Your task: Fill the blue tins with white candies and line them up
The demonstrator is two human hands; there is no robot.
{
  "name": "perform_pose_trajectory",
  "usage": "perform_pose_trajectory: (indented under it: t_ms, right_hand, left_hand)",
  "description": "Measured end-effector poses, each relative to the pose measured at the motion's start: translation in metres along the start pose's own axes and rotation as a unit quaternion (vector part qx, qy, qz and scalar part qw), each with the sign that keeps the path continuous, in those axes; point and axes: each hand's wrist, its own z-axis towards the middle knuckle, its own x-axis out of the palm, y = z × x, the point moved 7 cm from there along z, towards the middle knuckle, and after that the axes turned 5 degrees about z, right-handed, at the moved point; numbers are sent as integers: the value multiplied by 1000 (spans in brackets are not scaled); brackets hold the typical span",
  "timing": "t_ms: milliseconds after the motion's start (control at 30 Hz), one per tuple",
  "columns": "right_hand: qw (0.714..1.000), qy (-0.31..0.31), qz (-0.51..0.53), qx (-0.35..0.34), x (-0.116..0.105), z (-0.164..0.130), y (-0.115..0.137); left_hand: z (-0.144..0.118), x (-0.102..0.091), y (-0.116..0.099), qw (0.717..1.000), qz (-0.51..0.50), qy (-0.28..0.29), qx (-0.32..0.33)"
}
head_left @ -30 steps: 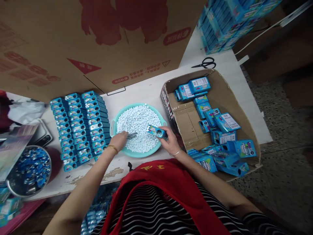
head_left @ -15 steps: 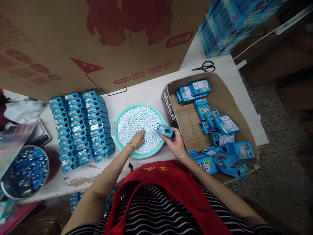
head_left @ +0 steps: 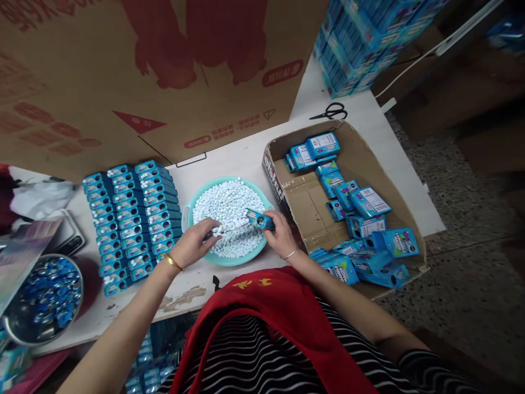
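In my right hand (head_left: 281, 235) is a small blue candy box (head_left: 259, 220) with a dark round hole in its top end, held over the right side of a turquoise basin (head_left: 196, 253). The basin is full of small white candies (head_left: 229, 200). My left hand (head_left: 194, 239) is closed, above the basin's left rim, on a dark-ended tool that looks like a narrow scoop (head_left: 210, 234). White candies lie heaped along it and reach up to the candy box, hiding most of its shape.
Rows of upright blue boxes (head_left: 131, 219) stand left of the basin. To the right, a cardboard tray (head_left: 314, 213) holds more blue boxes, with scissors (head_left: 330, 111) behind it. A large carton (head_left: 197, 98) walls the back. A metal bowl (head_left: 80, 295) of blue-wrapped pieces sits left.
My left hand has risen out of the white candies and moved left, now with a candy-laden scoop-like tool in view. The candy box in my right hand has shifted slightly left with the view.
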Motion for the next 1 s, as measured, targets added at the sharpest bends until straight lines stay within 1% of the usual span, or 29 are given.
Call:
perform_pose_trajectory:
  t_ms: [67,133,200,267,333,367,433,500,567,633,667,733,800,867,933,1000]
  right_hand:
    - [1000,21,-3,-22,8,1,4]
    - [999,37,-2,-34,16,1,6]
    - [998,46,-1,-42,21,0,6]
    - [998,51,0,-48,25,-1,6]
    - [997,53,4,-53,28,-2,6]
    - [997,52,8,-57,29,-3,7]
    - [996,50,17,-66,31,-3,8]
    - [996,45,31,-68,32,-4,7]
    - [996,41,47,-60,33,-4,5]
    - [996,42,62,-50,36,-4,1]
    - [996,44,68,-46,37,-4,0]
    - [995,52,80,-38,41,-5,0]
    - [994,63,87,-33,46,-4,4]
    - [993,71,91,-38,50,0,12]
    - [989,89,107,-48,50,10,23]
    - [986,102,118,-60,40,28,29]
  left_hand:
    - [5,-8,-15,999,44,26,12]
    - [10,-13,-32,992,108,69,8]
    - [14,-16,-49,974,193,119,-16]
    - [18,-21,-66,948,274,155,-45]
    - [22,-24,-83,926,330,171,-59]
    - [23,-25,-91,920,346,174,-59]
    - [25,-26,-104,912,364,179,-52]
    - [24,-28,-109,909,372,184,-45]
    - [20,-34,-106,909,374,181,-41]
    - [15,-43,-97,917,364,160,-43]
    - [13,-47,-90,926,347,141,-40]
    - [11,-51,-77,955,285,86,-14]
    - [13,-47,-63,977,211,26,33]
    - [21,-37,-52,982,168,-15,81]
    - [32,-25,-45,981,154,-23,112]
    - [41,-25,-40,982,144,-21,121]
